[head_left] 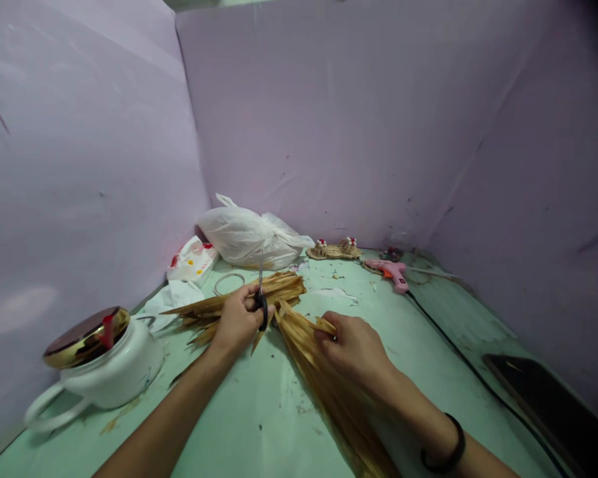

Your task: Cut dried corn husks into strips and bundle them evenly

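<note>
Dry brown husk bundle (319,372) ran from mid-table toward camera, far end gripped by right hand (351,342), fingers closed round it, black band (448,445) on that wrist. Left hand (239,318) had black-handled scissors (262,307) in a closed grip, blades pointing up, just beside husk tip. More husks (279,287) lay behind left hand, pink glue gun (396,273) off to right, white pot (114,372) far left. Couldn't tell from my feed how tight either grip was.

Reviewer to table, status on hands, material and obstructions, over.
Left hand gripping black-handled scissors. Right hand pinching dried leaves. More leaves lie close behind scissors; pink glue gun off right, touching neither hand.
</note>
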The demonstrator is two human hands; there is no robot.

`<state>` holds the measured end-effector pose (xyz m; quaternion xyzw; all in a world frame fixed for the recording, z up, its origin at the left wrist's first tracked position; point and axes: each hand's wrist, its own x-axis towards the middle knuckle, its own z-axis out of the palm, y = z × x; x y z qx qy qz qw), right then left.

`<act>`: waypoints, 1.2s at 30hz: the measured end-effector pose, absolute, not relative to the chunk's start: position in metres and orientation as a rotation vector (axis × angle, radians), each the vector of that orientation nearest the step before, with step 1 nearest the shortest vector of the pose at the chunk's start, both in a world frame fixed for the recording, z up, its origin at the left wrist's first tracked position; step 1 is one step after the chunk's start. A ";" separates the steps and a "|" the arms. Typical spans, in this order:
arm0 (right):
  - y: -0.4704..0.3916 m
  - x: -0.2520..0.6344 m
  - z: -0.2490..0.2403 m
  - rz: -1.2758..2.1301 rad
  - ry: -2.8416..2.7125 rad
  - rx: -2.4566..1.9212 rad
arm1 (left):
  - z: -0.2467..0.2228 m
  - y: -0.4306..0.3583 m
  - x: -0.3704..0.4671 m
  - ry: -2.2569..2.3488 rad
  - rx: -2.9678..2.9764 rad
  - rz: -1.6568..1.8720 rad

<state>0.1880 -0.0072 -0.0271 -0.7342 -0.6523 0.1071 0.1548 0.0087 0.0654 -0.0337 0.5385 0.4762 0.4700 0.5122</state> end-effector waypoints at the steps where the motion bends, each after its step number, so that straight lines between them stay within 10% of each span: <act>1: -0.008 0.187 -0.026 0.310 -1.880 -2.098 | -0.035 0.065 0.010 1.152 1.299 1.107; 13: -0.008 0.193 -0.023 0.240 -1.735 -1.942 | -0.017 0.054 0.011 1.095 1.199 1.206; 23: -0.025 0.161 -0.010 1.419 -1.319 -1.313 | -0.032 0.028 0.034 1.162 1.310 1.379; 36: 0.003 0.217 -0.003 0.953 -1.078 -1.589 | -0.029 0.039 0.017 0.891 1.625 0.744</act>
